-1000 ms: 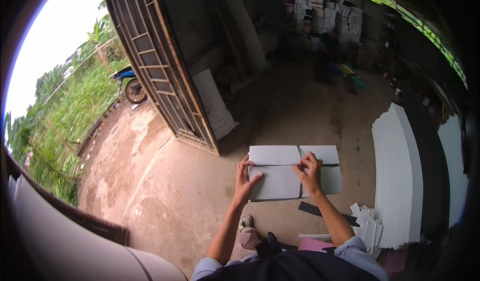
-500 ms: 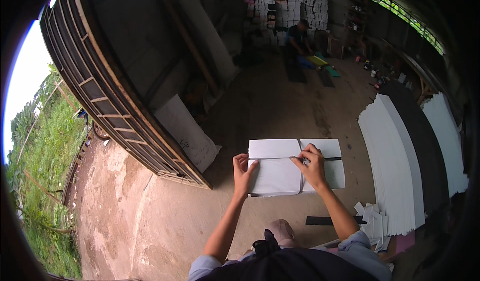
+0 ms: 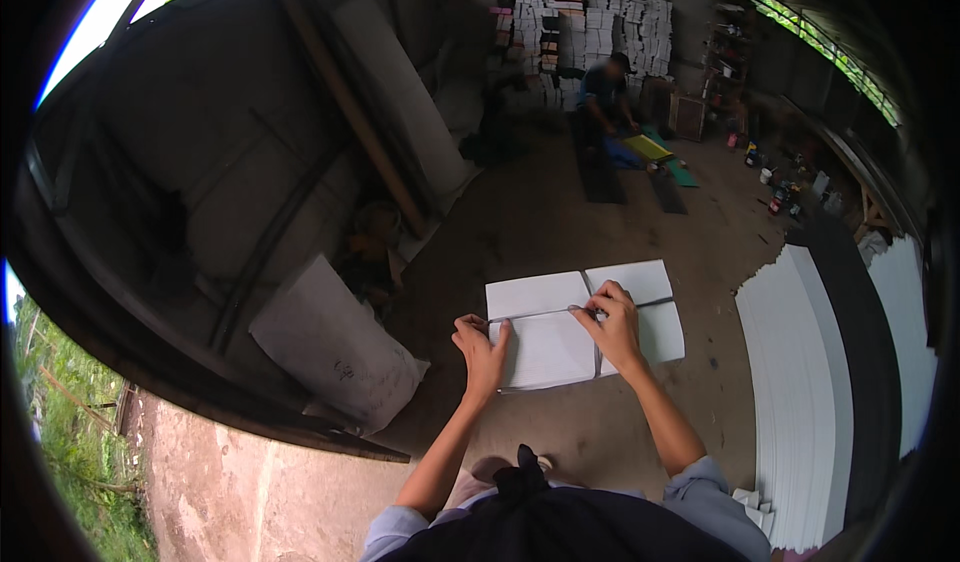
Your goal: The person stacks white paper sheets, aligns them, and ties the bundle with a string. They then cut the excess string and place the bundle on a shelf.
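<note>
White stack (image 3: 548,350) sits over the floor (image 3: 520,222) in my head view, dark bands (image 3: 655,302) already crossing it. I see left fingers (image 3: 470,332) gripping its edge, right fingers (image 3: 616,295) pinching a band; whether it's fastened, I cannot tell

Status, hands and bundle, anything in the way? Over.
Left hand holding white bundle at left edge. Right hand pinching at dark straps, near their crossing. No obstruction visible around it.
</note>
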Demonstrator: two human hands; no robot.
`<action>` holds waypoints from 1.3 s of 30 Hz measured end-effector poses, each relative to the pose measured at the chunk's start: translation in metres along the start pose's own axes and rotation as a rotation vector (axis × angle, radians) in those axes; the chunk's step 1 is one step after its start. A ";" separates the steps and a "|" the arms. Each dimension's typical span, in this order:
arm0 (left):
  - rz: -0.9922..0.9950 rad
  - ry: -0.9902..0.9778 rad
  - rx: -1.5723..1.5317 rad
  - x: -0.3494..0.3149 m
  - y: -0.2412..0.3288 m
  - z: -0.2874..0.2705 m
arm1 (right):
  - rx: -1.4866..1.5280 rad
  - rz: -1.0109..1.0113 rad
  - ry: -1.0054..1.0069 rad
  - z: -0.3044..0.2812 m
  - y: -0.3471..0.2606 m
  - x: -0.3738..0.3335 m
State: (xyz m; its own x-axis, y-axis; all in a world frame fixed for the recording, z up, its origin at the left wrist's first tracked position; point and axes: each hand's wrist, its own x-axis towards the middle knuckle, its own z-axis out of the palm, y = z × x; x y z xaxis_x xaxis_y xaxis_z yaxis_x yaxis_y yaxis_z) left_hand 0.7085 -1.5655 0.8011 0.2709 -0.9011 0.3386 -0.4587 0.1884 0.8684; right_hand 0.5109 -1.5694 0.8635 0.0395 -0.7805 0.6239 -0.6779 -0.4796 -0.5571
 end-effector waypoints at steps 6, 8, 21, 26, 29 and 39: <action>0.006 0.032 -0.105 0.164 -0.029 0.065 | -0.049 -0.074 -0.024 0.068 0.080 0.145; -0.025 -0.022 -0.116 0.223 -0.036 0.092 | -0.051 -0.050 -0.038 0.091 0.120 0.190; 0.516 -0.225 0.371 0.553 -0.057 0.223 | -0.238 -0.033 -0.129 0.223 0.282 0.467; 0.475 -0.236 0.334 0.664 -0.076 0.299 | -0.259 -0.008 -0.158 0.266 0.358 0.564; 0.480 -0.270 0.286 0.737 -0.101 0.351 | -0.213 0.008 -0.161 0.297 0.420 0.614; 0.444 -0.096 0.100 1.008 -0.119 0.496 | -0.147 0.041 -0.306 0.371 0.579 0.867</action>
State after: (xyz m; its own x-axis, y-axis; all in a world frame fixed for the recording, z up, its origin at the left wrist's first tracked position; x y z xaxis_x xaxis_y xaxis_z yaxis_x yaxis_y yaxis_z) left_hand 0.6168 -2.6899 0.8593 -0.0477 -0.7746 0.6307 -0.5935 0.5299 0.6059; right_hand 0.4248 -2.6730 0.8785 0.2133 -0.8929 0.3966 -0.7813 -0.3996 -0.4794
